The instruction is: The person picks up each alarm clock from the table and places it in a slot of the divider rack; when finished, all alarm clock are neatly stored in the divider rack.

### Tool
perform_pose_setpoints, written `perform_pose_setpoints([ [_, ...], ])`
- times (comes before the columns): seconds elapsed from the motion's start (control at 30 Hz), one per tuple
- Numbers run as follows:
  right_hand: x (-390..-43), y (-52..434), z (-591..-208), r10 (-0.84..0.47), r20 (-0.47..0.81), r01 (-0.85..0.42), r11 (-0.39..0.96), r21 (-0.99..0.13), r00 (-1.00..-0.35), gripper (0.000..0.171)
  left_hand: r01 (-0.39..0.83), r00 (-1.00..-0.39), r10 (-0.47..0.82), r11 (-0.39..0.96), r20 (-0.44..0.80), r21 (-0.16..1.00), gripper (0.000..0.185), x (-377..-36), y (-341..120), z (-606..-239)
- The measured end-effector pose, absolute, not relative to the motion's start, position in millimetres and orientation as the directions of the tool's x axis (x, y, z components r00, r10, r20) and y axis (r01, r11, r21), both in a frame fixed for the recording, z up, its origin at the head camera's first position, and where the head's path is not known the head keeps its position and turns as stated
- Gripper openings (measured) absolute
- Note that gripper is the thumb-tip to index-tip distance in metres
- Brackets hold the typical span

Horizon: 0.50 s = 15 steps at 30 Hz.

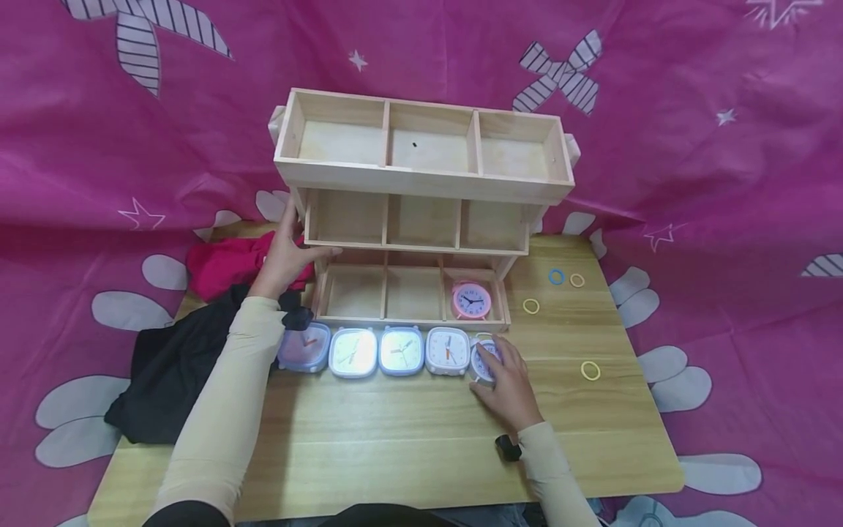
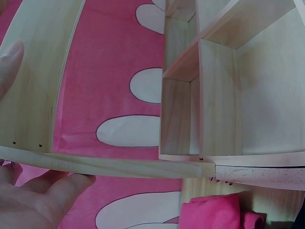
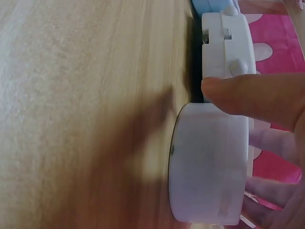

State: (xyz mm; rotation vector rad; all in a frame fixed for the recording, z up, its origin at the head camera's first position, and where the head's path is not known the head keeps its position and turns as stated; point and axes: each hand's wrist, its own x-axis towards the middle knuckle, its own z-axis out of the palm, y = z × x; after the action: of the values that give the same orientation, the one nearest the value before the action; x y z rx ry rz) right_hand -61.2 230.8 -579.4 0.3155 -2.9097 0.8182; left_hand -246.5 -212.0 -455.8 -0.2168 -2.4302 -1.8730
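From above, my right hand (image 1: 506, 384) grips the round white clock (image 1: 484, 360) at the right end of a row of 5 on the wooden table (image 1: 408, 439); my left hand (image 1: 285, 252) holds the pale wooden shelf (image 1: 421, 179), directly behind the clock.

Left wrist: smooth shelf edge (image 2: 109, 167) in my fingers (image 2: 43, 200).

Right wrist: matte plastic clock (image 3: 209, 162) lying flat, thumb (image 3: 252, 98) across it.

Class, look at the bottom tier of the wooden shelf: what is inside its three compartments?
The right compartment holds a pink alarm clock. The other two on the wooden shelf look empty, though the tier above covers their back parts.
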Motion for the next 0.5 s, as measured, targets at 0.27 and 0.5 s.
perform_pose_setpoints([
  [0.27,-56.4,232.9,-577.4,-0.126,0.140,-0.180,0.844,-0.506,-0.982,0.073,0.137,-0.990,0.070,0.255,0.123,0.957,0.125,-246.2,-211.0,-453.1],
  [0.5,-43.5,235.3,-576.0,-0.106,0.138,-0.164,0.830,-0.533,-0.985,0.072,0.154,-0.988,0.071,0.247,0.140,0.957,0.124,-245.1,-211.7,-455.4],
])
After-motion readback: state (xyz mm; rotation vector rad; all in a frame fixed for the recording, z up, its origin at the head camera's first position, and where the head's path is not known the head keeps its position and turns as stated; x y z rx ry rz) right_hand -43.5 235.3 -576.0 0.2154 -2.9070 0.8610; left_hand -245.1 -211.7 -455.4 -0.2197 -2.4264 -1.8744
